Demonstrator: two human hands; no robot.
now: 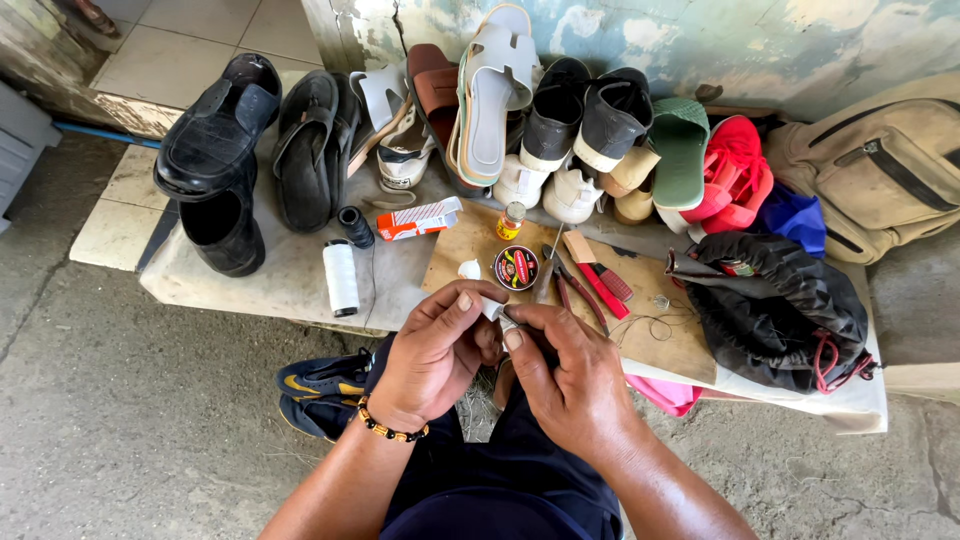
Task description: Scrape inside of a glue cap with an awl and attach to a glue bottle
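2 hands, left hand [432, 352] and right hand [565, 372], pinch 1 small white object [493, 311]; round red-and-black tin [517, 267] at 12 o'clock on the worktop [290, 275].

Your left hand [435, 350] and right hand [565, 375] are pinching a small white piece [494, 311] together above the worktop [290, 270], near a round tin [517, 268] and white thread spool [341, 277].

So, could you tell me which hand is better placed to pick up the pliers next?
Probably the right hand. The pliers lie on the brown board just beyond its fingers, while the left hand sits further left, pinching a small white piece.
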